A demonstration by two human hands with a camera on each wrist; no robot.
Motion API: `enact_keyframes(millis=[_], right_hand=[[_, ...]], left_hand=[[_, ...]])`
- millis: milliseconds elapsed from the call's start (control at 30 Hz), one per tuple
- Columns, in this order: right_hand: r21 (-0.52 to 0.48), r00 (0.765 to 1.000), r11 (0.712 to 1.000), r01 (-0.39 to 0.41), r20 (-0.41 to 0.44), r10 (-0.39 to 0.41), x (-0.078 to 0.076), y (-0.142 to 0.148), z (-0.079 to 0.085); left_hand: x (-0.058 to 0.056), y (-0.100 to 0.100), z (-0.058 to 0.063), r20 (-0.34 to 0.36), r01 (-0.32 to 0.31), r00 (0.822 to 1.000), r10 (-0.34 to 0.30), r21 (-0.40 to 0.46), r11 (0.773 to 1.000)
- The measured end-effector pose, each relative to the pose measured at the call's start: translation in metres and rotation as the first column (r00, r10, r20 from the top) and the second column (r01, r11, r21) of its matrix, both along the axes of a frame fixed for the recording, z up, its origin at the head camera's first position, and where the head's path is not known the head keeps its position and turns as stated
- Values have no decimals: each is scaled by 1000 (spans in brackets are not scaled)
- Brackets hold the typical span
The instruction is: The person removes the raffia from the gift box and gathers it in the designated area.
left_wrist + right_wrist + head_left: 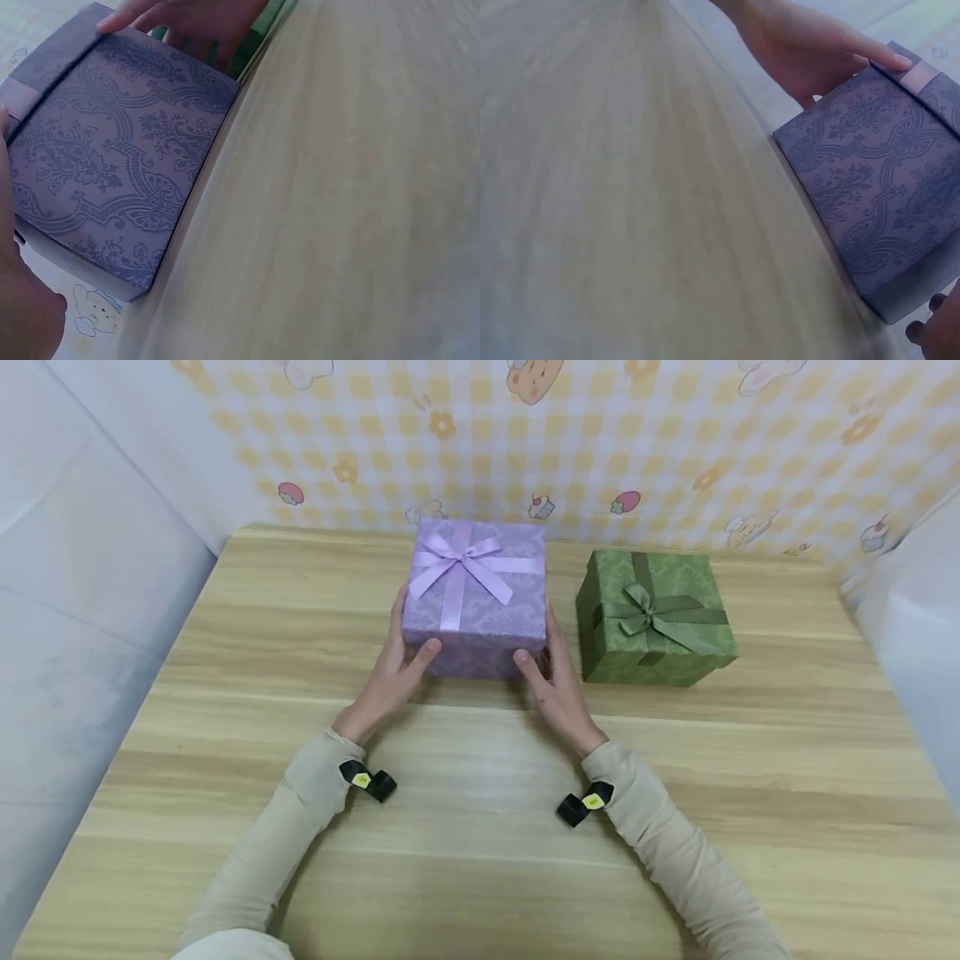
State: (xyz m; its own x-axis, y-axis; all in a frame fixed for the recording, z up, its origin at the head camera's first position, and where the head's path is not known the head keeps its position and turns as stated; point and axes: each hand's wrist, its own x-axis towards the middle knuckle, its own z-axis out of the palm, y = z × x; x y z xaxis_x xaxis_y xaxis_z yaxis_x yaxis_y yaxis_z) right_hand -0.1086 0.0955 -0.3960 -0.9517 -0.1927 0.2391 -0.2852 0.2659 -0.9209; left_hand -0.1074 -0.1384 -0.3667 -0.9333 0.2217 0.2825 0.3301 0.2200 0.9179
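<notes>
Both hands hold a purple damask-patterned gift box [517, 610], its lid tied with a lilac ribbon bow [462, 560]. The left hand [390, 672] grips its left side, thumb at the front corner and the other fingers mostly hidden along the side. On the opposite side the right hand [557, 689] holds it likewise, thumb on the front. In the left wrist view the front of the box [120, 157] fills the left part, its lower edge close to the tabletop. Whether the base touches the table, I cannot tell. The right wrist view shows the same front face [885, 165].
A green gift box [697, 589] with a dark green bow stands a short gap right of the purple one. Behind the wooden table [472, 877] rises a yellow checked backdrop [480, 468] with cartoon prints. Pale sheeting [82, 610] borders the left edge.
</notes>
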Motion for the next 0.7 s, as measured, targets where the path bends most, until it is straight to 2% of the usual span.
enact_keyframes(millis=[100,333,400,533,633,700], right_hand=[[38,999,999,29,-42,-27,-2,2,-2],[65,979,993,103,-181,-90,-1,4,8],[56,965,991,118,-243,-101,-1,4,12],[27,916,989,144,-381,-123,0,3,23],[-17,889,991,136,-439,-130,8,0,41],[-42,874,992,123,-468,-128,15,-2,55]], left_hand=[[1,0,2,-37,-3,999,2,-30,1000],[1,3,9,-176,-16,984,6,-53,998],[1,4,13,-221,-18,975,8,-42,999],[4,7,26,-275,-28,961,23,-13,1000],[7,9,36,-299,-39,953,40,9,999],[10,11,43,-336,-49,941,51,16,999]])
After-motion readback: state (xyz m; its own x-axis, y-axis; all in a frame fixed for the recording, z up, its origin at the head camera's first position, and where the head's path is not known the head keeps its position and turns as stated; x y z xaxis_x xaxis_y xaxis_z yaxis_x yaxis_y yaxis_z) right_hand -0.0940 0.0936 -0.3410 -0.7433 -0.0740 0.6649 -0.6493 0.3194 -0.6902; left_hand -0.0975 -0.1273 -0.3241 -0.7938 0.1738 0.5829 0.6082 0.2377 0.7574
